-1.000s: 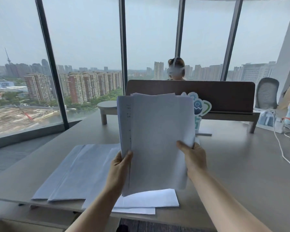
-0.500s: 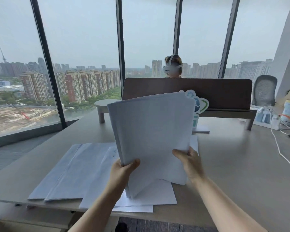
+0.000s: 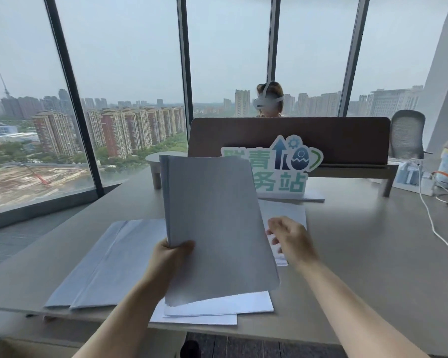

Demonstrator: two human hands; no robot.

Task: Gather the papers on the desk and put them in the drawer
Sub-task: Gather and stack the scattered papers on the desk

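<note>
One hand now carries the whole stack [image 3: 217, 223]: a second ago both your hands held it upright, and since then your right hand [image 3: 289, 237] has let go and moved off to the right. Your left hand [image 3: 172, 254] grips the stack at its lower left edge, thumb on the front and fingers curled behind, and the sheets lean up and away from you over the desk [image 3: 360, 249]. That suggests you have finished squaring this batch and are going for more. Your right hand hangs with fingers loosely spread and holding nothing, just above the loose sheets [image 3: 282, 210] that lie in front of the sign [image 3: 282, 166]; it looks to be over them rather than touching, though motion blur makes that hard to settle. More papers remain flat on the desk: a fanned spread [image 3: 106, 262] to the left of your left hand, and a few sheets [image 3: 217, 310] under the stack at the near edge. No drawer shows in this view.
</note>
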